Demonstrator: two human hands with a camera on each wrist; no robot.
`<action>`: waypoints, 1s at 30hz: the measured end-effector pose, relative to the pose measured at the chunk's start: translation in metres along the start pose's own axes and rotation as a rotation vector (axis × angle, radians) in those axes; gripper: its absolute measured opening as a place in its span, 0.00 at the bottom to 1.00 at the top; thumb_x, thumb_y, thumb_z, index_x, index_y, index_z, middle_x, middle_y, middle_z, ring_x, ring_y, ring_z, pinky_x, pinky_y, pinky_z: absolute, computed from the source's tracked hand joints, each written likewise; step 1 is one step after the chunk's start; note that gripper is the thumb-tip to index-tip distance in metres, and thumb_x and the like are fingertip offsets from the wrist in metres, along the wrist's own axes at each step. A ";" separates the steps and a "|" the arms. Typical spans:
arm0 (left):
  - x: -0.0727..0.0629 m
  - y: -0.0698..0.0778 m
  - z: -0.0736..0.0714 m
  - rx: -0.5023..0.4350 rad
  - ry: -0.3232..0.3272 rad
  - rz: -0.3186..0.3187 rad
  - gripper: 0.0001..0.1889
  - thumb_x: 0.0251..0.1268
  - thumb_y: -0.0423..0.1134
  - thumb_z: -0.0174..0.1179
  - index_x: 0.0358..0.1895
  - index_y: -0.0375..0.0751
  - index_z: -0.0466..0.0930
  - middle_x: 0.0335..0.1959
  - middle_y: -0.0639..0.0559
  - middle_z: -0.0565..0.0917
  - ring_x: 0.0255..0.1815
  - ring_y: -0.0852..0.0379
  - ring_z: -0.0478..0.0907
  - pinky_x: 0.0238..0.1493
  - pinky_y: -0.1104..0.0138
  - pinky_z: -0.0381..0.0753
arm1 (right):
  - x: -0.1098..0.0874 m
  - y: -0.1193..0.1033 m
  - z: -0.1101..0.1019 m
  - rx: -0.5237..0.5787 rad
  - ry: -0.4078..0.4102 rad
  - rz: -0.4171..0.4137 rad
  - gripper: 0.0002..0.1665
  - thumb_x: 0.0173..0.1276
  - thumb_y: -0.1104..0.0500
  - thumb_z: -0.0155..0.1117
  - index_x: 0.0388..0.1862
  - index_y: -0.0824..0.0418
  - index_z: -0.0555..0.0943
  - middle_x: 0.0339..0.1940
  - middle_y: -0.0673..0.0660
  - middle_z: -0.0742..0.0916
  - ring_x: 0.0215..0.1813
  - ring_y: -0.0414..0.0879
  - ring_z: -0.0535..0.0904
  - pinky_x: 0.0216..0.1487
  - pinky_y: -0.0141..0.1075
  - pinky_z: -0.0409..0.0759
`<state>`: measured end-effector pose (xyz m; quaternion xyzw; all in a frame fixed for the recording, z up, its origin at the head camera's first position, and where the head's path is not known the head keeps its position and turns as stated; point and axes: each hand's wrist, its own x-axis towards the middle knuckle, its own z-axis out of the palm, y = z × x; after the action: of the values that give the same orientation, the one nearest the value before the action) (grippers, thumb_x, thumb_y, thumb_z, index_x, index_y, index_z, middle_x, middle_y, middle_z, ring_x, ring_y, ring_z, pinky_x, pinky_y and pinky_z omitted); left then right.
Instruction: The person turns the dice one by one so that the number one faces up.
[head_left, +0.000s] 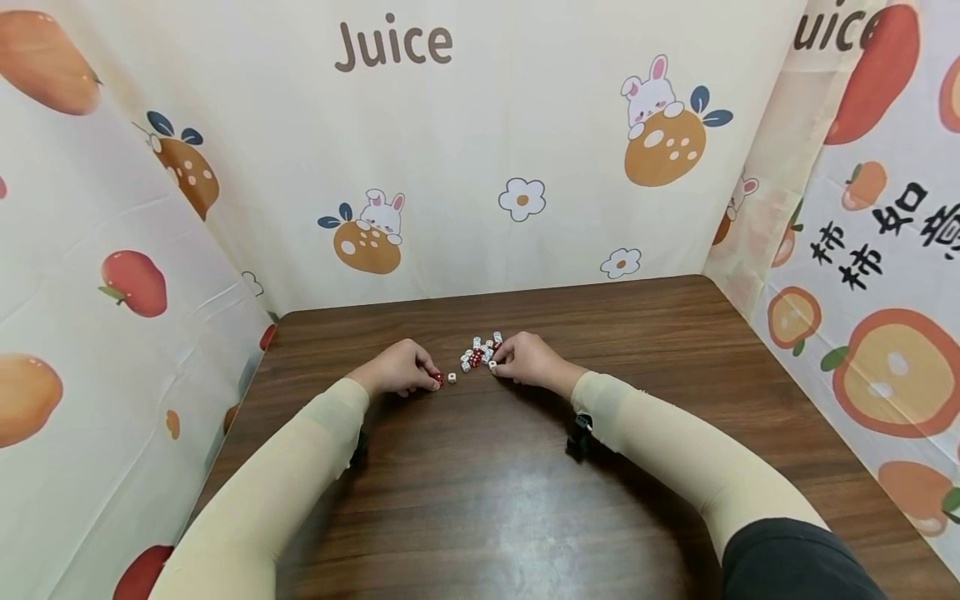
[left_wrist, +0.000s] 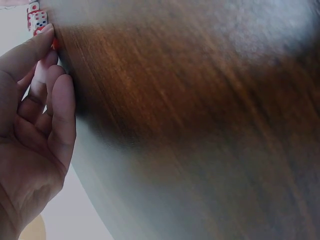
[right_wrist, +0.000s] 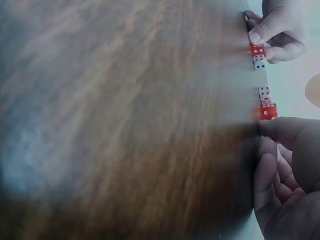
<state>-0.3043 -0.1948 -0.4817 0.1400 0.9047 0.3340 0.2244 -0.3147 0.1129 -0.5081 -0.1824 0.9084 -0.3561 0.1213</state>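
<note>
My left hand point(head_left: 401, 367) pinches a red die point(head_left: 439, 379) at the tabletop, thumb and fingers around it. A white die point(head_left: 452, 378) sits right beside the red one. Opposite, my right hand point(head_left: 529, 360) has its thumb and fingers at a white die point(head_left: 492, 365), apparently pinching it. Between the hands, a loose cluster of small red and white dice point(head_left: 476, 358) lies against the right fingertips. From the right wrist, a red die point(right_wrist: 268, 111) shows close to the right thumb, but the right hand's own grip is hidden. White dice point(left_wrist: 38, 19) appear beyond the left thumb.
The dark wooden table point(head_left: 480, 500) is shiny, with its back edge close behind the dice. Printed cloth point(head_left: 465, 150) hangs behind the table and along both sides. Dark wrist-worn devices point(head_left: 579, 437) sit under the forearms.
</note>
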 end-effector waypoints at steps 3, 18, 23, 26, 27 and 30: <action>0.001 0.000 0.000 0.001 -0.003 0.000 0.03 0.71 0.39 0.81 0.43 0.47 0.98 0.31 0.54 0.92 0.25 0.57 0.78 0.27 0.64 0.84 | -0.001 0.000 -0.001 0.014 0.003 0.011 0.08 0.76 0.58 0.80 0.47 0.61 0.95 0.26 0.50 0.92 0.20 0.37 0.82 0.31 0.30 0.84; 0.001 0.000 -0.001 0.010 -0.002 0.007 0.03 0.71 0.39 0.81 0.43 0.47 0.98 0.31 0.56 0.91 0.26 0.57 0.79 0.28 0.64 0.85 | -0.005 -0.011 0.004 0.056 0.002 -0.038 0.08 0.74 0.55 0.82 0.43 0.59 0.94 0.23 0.48 0.90 0.18 0.37 0.82 0.34 0.31 0.85; 0.001 0.002 -0.001 0.009 0.000 0.005 0.03 0.70 0.39 0.82 0.43 0.47 0.98 0.31 0.56 0.91 0.26 0.57 0.79 0.28 0.64 0.85 | -0.002 -0.015 0.012 0.073 -0.008 -0.059 0.08 0.74 0.55 0.83 0.42 0.58 0.94 0.22 0.48 0.90 0.19 0.37 0.82 0.32 0.31 0.84; 0.000 0.003 -0.001 0.010 -0.003 0.008 0.03 0.70 0.39 0.82 0.42 0.47 0.97 0.30 0.57 0.91 0.25 0.58 0.79 0.27 0.64 0.85 | -0.001 -0.017 0.017 0.079 -0.019 -0.070 0.08 0.74 0.55 0.83 0.42 0.58 0.94 0.22 0.48 0.90 0.18 0.37 0.81 0.31 0.31 0.83; 0.000 0.003 -0.001 0.010 -0.004 0.008 0.03 0.70 0.39 0.81 0.42 0.47 0.97 0.30 0.57 0.90 0.25 0.58 0.78 0.27 0.64 0.85 | 0.000 -0.018 0.018 0.085 -0.024 -0.072 0.08 0.73 0.55 0.83 0.42 0.58 0.94 0.22 0.48 0.90 0.18 0.37 0.81 0.30 0.31 0.83; 0.000 0.002 -0.001 0.005 -0.006 0.005 0.03 0.70 0.39 0.81 0.42 0.46 0.97 0.29 0.57 0.90 0.25 0.58 0.78 0.27 0.64 0.85 | 0.001 -0.019 0.023 0.086 -0.037 -0.077 0.07 0.73 0.56 0.83 0.42 0.58 0.94 0.21 0.46 0.89 0.18 0.36 0.81 0.31 0.30 0.83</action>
<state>-0.3049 -0.1935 -0.4795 0.1438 0.9044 0.3321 0.2259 -0.3029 0.0857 -0.5110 -0.2183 0.8822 -0.3958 0.1319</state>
